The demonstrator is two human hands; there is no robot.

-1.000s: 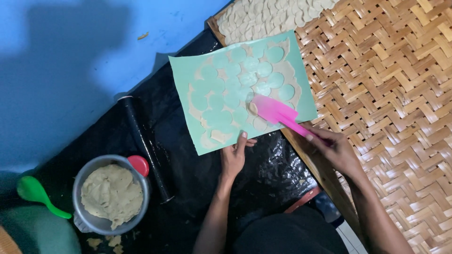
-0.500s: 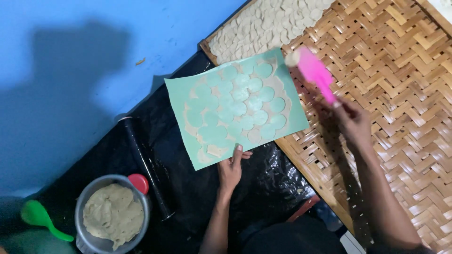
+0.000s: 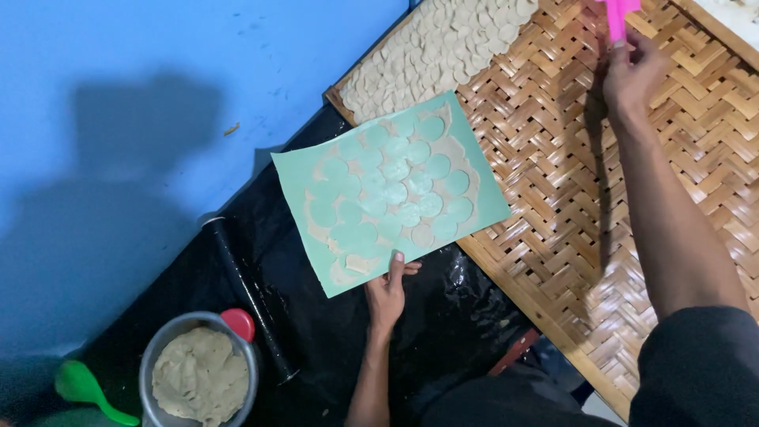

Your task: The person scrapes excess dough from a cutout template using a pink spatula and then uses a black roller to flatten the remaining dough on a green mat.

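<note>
The left hand (image 3: 387, 291) presses flat, fingers together, on the near edge of the green sheet (image 3: 391, 186); the right hand (image 3: 632, 75) grips a pink scraper (image 3: 615, 17), seemingly, over the woven tray (image 3: 569, 198).

A mint-green sheet (image 3: 391, 194) carries rows of round, slightly darker green patches, with pale beige dough between them. Under its lower edge lies glossy black plastic (image 3: 443, 316). Right of the sheet, a tray (image 3: 553, 205) shows a golden-brown herringbone weave; pale cream discs (image 3: 443, 47) cover its top corner above the sheet. The right hand (image 3: 632, 75), far upper right of the sheet, holds a bright pink tool (image 3: 615, 17). Left of the sheet, the wall (image 3: 118, 119) is plain blue. Below left, a black roller (image 3: 249, 296), a grey metal bowl (image 3: 158, 348) of tan dough, a red lid (image 3: 239, 323), perhaps, and a lime-green spoon (image 3: 83, 387).
</note>
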